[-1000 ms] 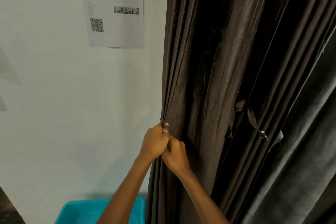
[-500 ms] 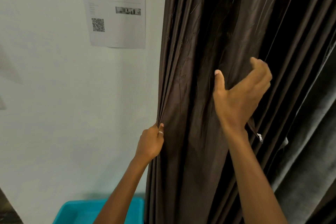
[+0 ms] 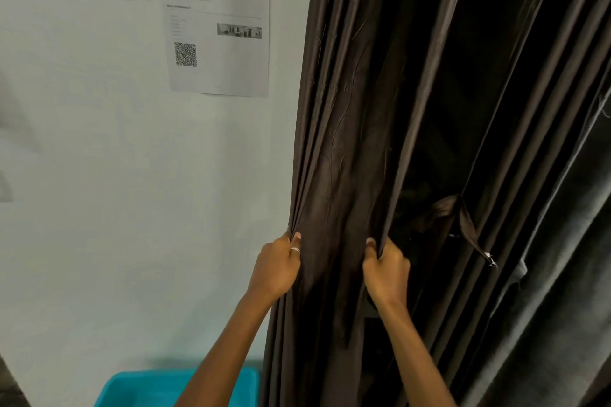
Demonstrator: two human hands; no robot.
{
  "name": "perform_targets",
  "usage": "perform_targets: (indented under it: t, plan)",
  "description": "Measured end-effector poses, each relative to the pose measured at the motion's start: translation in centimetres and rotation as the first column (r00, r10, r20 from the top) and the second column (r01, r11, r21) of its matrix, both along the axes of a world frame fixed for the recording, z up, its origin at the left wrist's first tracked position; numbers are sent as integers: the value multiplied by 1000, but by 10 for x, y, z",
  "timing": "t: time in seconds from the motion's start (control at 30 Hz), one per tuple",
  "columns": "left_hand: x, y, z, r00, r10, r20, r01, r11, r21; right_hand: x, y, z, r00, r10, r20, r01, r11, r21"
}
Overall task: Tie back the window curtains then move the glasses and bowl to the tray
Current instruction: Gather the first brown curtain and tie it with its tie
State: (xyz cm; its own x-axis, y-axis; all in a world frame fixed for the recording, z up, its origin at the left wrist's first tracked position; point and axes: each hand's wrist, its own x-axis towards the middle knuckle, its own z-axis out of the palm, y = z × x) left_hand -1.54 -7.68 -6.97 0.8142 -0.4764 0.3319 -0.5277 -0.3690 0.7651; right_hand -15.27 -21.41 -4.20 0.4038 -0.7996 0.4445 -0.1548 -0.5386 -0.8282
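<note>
Here the left hand (image 3: 277, 269) and right hand (image 3: 386, 271) each grip brown curtain (image 3: 337, 175) folds, arms raised.

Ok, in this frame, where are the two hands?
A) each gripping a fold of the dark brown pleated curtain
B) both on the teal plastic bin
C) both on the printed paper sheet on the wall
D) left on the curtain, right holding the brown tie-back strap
A: the left hand and the right hand each clutch a fold of the dark brown pleated curtain, while the brown fabric tie-back strap hangs untouched further right.
</note>
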Motion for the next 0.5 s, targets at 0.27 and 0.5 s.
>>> perform_targets:
  t: [0.27,0.5]
  plan:
    - [-13,-7,1,995,-95,23,96,995,-23,25,31,-16,956,281,-82,-284,958,-32]
    - [-18,-2,2,965,-255,-66,248,964,-95,31,39,-14,853,513,-92,-500,855,139]
